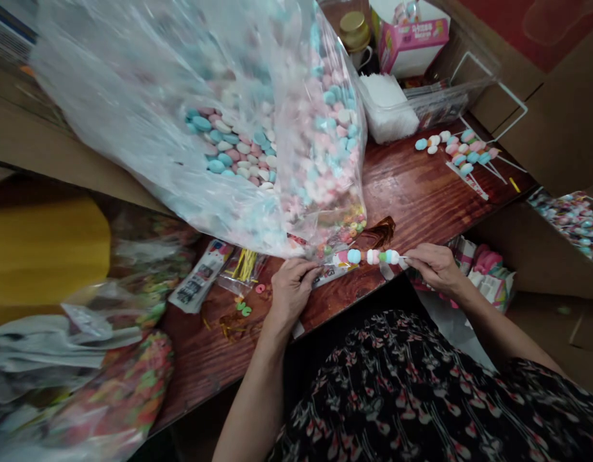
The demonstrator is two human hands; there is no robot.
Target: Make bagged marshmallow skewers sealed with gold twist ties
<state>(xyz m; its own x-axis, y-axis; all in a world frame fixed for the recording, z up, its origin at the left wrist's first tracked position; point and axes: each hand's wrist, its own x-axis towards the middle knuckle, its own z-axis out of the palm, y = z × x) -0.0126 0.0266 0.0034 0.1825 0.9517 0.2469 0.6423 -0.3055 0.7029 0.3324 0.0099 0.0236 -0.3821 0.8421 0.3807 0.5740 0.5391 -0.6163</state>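
A candy skewer [372, 256] with blue, white, pink and green pieces lies level just above the table's front edge. My right hand [435, 266] pinches its white stick at the right end. Beyond the skewer's left end, my left hand [292, 287] has its fingers closed on a clear printed wrapper [332, 274]. The skewer's left end overlaps this wrapper; how far inside it reaches is hard to tell. Just behind both hands rests a big clear bag of pastel candies [239, 154], with small ring candies [357, 221] near its lower corner.
Finished-looking candy skewers [470, 151] lie on the wooden table [412, 186] at right. Behind them stands a clear plastic bin [445, 102]. Printed wrappers [200, 276], yellow twist ties [246, 263] and loose rings [243, 310] lie left. Bags of colourful rings [133, 378] fill the lower left.
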